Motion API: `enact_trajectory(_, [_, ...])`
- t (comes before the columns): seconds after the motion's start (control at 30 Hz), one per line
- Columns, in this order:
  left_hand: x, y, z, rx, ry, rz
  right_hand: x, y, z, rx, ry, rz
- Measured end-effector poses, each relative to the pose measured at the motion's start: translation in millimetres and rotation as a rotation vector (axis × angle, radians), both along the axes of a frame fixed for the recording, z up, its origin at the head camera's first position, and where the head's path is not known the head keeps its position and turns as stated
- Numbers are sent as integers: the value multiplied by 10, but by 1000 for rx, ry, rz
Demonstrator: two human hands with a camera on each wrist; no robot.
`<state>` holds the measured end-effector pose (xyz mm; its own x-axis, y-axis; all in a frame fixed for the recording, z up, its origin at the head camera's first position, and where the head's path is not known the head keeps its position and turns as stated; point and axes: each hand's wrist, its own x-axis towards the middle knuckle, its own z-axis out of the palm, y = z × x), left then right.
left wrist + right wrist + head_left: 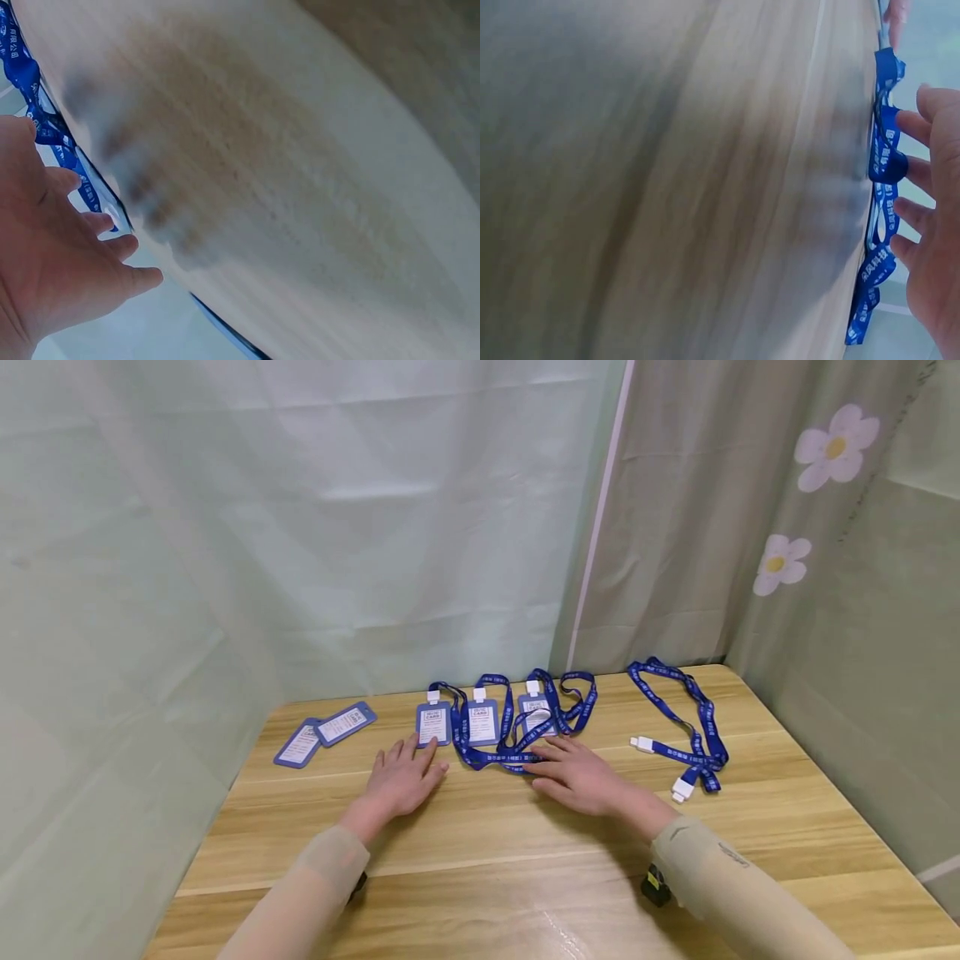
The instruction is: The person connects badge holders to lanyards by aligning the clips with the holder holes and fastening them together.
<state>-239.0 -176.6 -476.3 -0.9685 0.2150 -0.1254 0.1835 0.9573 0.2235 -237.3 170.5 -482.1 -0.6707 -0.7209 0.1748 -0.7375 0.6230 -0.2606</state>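
Three blue card holders with white clips and blue printed lanyards lie in a row: a left one [433, 725], a middle one [482, 722] and a right one [536, 713]. Their lanyard straps [498, 758] loop over one another between my hands. My left hand [405, 777] is spread palm down, fingertips at the lower edge of the left card holder. With fingers extended, my right hand [581, 775] reaches to the straps below the right card holder, part of which a strap covers. In the right wrist view its fingers [917, 176] overlap the blue strap [887, 161]. Neither hand grips anything.
Two card holders without lanyards [298, 743] [345, 724] overlap at the table's left. A loose blue lanyard [705, 718] with white clips [682, 789] lies at the right. The wooden table [480, 877] backs onto a pale curtain [420, 527].
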Motion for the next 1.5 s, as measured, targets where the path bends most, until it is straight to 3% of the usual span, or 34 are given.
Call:
enact_trajectory(0.23, [71, -16, 33, -16, 13, -33, 37, 130, 19, -19, 22, -26])
enact_trajectory(0.43, [131, 26, 40, -29, 76, -107, 59, 337, 25, -35, 36, -91])
enact_trajectory(0.67, [210, 164, 64, -40, 82, -201, 37, 608, 13, 8, 32, -199])
enact_trajectory(0.9, [317, 411, 170, -47, 74, -310, -9, 913, 32, 64, 55, -310])
enact_trajectory(1.1, [364, 695, 131, -62, 103, -424, -4, 1150, 75, 81, 71, -392])
enact_trajectory(1.27, [429, 953, 129, -107, 98, -482, -9, 1300, 67, 80, 49, -456])
enact_trajectory(1.5, [501, 1295, 123, -97, 96, -546, -61, 1398, 87, 82, -30, -520])
